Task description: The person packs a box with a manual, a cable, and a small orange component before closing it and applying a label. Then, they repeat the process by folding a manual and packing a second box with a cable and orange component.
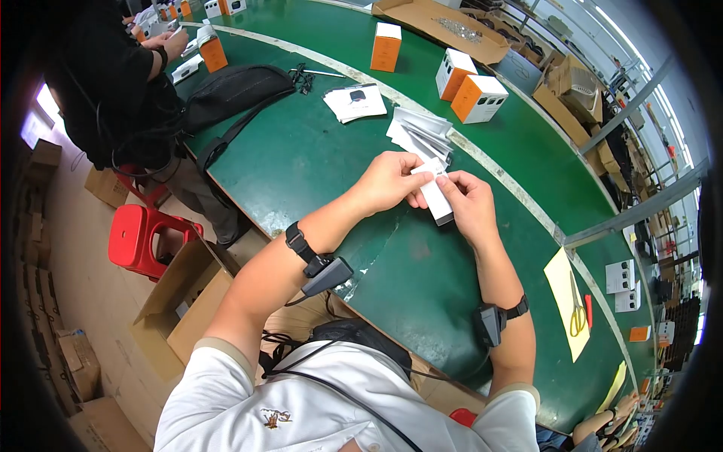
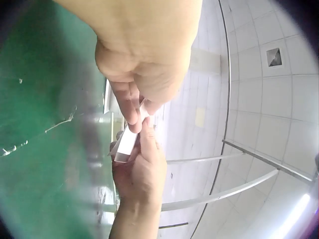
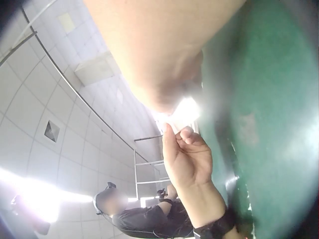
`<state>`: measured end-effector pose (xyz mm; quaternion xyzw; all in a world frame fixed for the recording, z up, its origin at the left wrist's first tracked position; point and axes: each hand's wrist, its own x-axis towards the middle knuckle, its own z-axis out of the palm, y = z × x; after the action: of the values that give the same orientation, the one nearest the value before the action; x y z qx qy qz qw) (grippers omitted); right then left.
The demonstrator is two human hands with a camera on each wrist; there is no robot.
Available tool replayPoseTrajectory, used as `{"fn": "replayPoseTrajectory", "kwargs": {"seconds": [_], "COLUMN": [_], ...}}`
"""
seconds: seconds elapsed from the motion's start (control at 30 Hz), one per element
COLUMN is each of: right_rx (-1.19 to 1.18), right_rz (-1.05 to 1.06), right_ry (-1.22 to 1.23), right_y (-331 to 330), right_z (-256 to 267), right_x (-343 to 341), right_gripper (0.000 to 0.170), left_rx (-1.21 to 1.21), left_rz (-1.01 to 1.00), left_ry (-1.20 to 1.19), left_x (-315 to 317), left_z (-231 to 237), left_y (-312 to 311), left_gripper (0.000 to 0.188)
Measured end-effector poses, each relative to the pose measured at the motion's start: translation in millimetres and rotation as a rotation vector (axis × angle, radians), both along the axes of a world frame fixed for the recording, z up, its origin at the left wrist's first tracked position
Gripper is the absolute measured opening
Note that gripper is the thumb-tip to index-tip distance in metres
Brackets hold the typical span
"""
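Observation:
A small white carton [image 1: 434, 197] is held above the green table between both hands, its dark open end toward the wearer. The left hand [image 1: 389, 182] pinches its upper left side with thumb and fingers. On the other side, the right hand [image 1: 471, 205] grips it, thumb on the top face. In the left wrist view the white carton [image 2: 126, 143] shows between the left hand [image 2: 142, 82] and the right hand [image 2: 139, 174]. Glare hides most of the carton in the right wrist view, where the left hand [image 3: 191, 162] and right hand [image 3: 164, 64] meet.
Folded white sheets [image 1: 419, 135] and printed cards [image 1: 354, 102] lie beyond the hands. Orange-and-white boxes [image 1: 480, 99] stand farther back. Scissors [image 1: 577, 313] rest on yellow paper [image 1: 559, 290] at right. A black bag [image 1: 239, 94] lies at left, near another person [image 1: 98, 83].

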<state>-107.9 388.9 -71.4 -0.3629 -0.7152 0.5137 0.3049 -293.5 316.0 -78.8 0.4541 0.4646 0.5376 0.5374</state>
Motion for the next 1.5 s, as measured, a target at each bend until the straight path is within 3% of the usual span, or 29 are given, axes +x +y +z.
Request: {"fn": "replayPoseTrajectory", "kwargs": {"seconds": [0.17,0.23,0.33,0.47,0.53,0.63,0.67,0.73,0.8,0.83,0.87,1.0,1.17,1.2,1.27,1.33,1.37,1.47,1.5], "right_rx": [-0.062,-0.032,0.129,0.116,0.115,0.153,0.061,-0.031,-0.186,-0.038,-0.038,-0.14,-0.162,-0.253,-0.344,-0.283,-0.25,-0.278,-0.35], "right_rz": [-0.024,-0.011,0.005,0.034,0.025,0.055,0.056,0.057,0.034,0.009,0.009,0.005,-0.008,-0.015,-0.019,-0.075,-0.117,-0.179,-0.194], "right_ry": [0.098,0.098,-0.052,-0.074,-0.098,-0.116,-0.08,-0.043,-0.064,-0.223,-0.222,-0.088,-0.162,-0.118,-0.07,-0.154,-0.185,-0.177,-0.133], "right_y": [-0.1,-1.8,-5.1,-3.1,-5.3,-4.9,-1.1,2.6,4.4,8.6,7.7,3.4,13.1,15.6,19.5,24.0,27.0,48.3,53.2], "right_z": [-0.3,0.2,2.1,4.6,5.9,2.8,-2.7,-2.3,3.2,1.0,1.2,3.6,6.9,1.5,-6.2,-7.3,-6.3,-17.4,-18.3], "right_x": [-0.1,1.1,0.7,1.5,2.1,2.5,1.9,1.3,4.7,6.7,6.2,6.5,8.6,9.1,9.9,8.5,8.9,11.2,9.2], "right_gripper": [0.022,0.022,0.02,0.02,0.021,0.02,0.021,0.021,0.021,0.022,0.022,0.02,0.02,0.019,0.019,0.019,0.019,0.019,0.019], "left_rx": [0.032,0.079,0.136,0.167,0.106,0.095,0.096,0.161,0.088,0.06,0.032,0.065,-0.129,-0.177,-0.211,-0.034,-0.022,0.008,0.14], "left_rz": [0.057,0.083,0.138,0.166,0.09,0.157,0.157,0.285,0.255,0.27,0.285,0.347,0.315,0.317,0.333,0.454,0.525,0.654,0.731], "left_ry": [0.001,0.267,0.382,0.199,0.157,0.301,0.301,0.188,0.126,0.218,0.31,0.244,0.198,0.209,0.3,0.796,0.9,1.64,1.722], "left_x": [0.2,1.2,-1.1,4.1,3.1,1.8,1.5,-1.5,-7.2,-6.1,-5.3,-9.8,-13.7,-14.9,-18.2,-22.1,-27.3,-63.3,-82.6], "left_z": [-0.5,-9.3,-15.1,-15.5,-10.1,-16.4,-18.8,-19.7,-20.1,-20.1,-19.8,-24.8,-17.2,-18.0,-21.1,-15.0,-10.9,-5.6,-24.1], "left_y": [-1.4,2.5,3.0,2.9,1.0,2.9,4.4,7.5,7.9,7.2,6.8,10.1,6.5,8.5,12.1,13.8,16.6,36.5,49.0], "left_gripper": [0.018,0.018,0.018,0.019,0.019,0.018,0.018,0.016,0.016,0.016,0.017,0.019,0.024,0.025,0.025,0.025,0.024,0.029,0.029]}}
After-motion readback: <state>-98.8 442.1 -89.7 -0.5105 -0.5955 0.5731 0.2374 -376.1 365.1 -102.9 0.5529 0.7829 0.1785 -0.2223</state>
